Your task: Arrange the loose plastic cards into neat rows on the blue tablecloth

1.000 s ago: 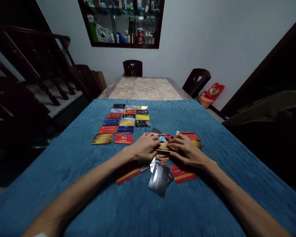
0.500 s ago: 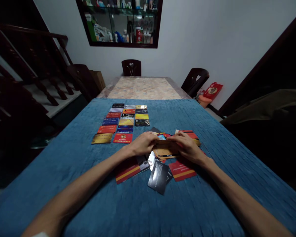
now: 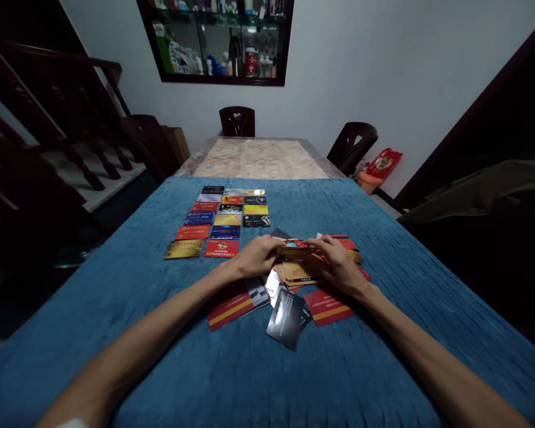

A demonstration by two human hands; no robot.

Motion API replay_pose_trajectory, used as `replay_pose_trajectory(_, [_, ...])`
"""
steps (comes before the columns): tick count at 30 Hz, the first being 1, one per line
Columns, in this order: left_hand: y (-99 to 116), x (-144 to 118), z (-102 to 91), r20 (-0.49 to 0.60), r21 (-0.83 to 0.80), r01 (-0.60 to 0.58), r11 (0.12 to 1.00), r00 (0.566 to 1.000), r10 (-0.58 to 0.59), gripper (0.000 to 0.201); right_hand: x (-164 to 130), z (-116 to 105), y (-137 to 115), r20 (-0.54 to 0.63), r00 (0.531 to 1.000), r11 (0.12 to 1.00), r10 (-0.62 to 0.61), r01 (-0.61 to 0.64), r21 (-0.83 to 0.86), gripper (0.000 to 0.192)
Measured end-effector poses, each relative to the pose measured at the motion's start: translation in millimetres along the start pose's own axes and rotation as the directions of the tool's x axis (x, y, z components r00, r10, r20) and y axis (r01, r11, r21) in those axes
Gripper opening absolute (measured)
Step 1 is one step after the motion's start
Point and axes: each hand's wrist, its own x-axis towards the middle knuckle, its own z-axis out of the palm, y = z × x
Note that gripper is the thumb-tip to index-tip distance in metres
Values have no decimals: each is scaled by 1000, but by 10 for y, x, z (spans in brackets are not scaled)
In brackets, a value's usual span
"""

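- Two hands meet over a loose heap of cards (image 3: 299,274) near the middle of the counter (image 3: 383,356), which a blue cloth covers; your left hand (image 3: 257,257) and right hand (image 3: 337,263) each pinch one end of a small stack of cards (image 3: 294,251).
- Fingers: both sets are narrowed onto the stack's short ends, thumbs toward you and fingertips (image 3: 315,244) on the far side. How tightly they press cannot be told.
- Position of the stack: it sits between the two hands, apparently raised just clear of the heap, which spreads below and toward the near edge. A tan card lies directly beneath it.
- To square the stack well, keep both hands level and press inward evenly from the two ends, so that no card slides out sideways.
- Hold your wrists clear of the dark card (image 3: 289,318) and the red-and-gold cards (image 3: 232,303) lying nearer you; a dragging wrist would likely scatter them.
- Keep the stack apart from the sorted grid of cards (image 3: 225,220), which lies in rows toward the far left of the cloth, well clear of your left hand.
- Further red cards (image 3: 344,242) lie just beyond your right hand, touching the heap; treat them as loose.
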Motion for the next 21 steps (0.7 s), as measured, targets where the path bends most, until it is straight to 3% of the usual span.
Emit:
replay_pose_trajectory(9, [-8,-10,22,-45,12,21,1000,999,-20,40,-1,39,-7,-43,999,1000,-6,7,17,23])
replay_pose_trajectory(21, [52,-2,93,-64,48,97,994,993,-94,27,16,62,-45,-111,983,985,-145,133,-109,22])
